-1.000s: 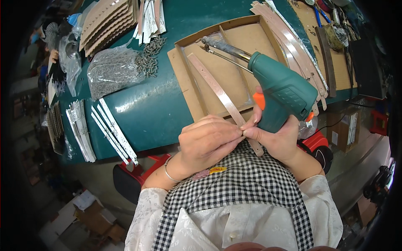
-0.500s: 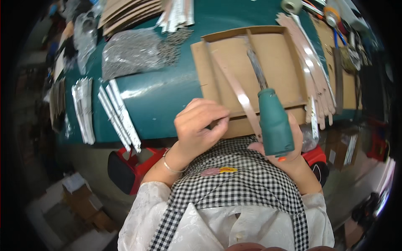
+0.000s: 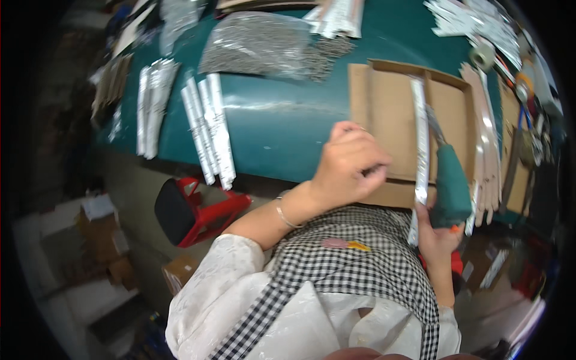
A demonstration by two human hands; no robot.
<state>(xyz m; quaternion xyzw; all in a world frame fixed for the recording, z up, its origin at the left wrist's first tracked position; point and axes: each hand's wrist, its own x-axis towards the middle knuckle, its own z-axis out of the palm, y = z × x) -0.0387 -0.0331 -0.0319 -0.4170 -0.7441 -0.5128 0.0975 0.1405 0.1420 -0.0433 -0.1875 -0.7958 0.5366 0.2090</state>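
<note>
My right hand [image 3: 441,237] is wrapped round an electric screwdriver [image 3: 454,189] with a green body and a long metal shaft, tilted up and away to the left. Its thumb also presses on the near part of a narrow silver strip [image 3: 422,141]. That strip reaches out over a shallow brown cardboard tray [image 3: 393,186]. Left of the strip, my left hand [image 3: 353,163] hovers by the tray's near left corner with its fingers curled into a pinch. Whatever sits between those fingertips, if anything, is too small to make out.
Right of the tray lies a stack of pale strips [image 3: 487,144], with a tape roll [image 3: 482,57] beyond. A clear bag of small metal pieces [image 3: 261,45] sits at the back. Silver strip bundles [image 3: 207,129] lie to the left. A red and black stool [image 3: 201,210] stands below the table edge.
The strip showed a pale, brownish face before and now shows its silver one. The whole view has swung, so the table's things sit further right. Both hands remain closed.
</note>
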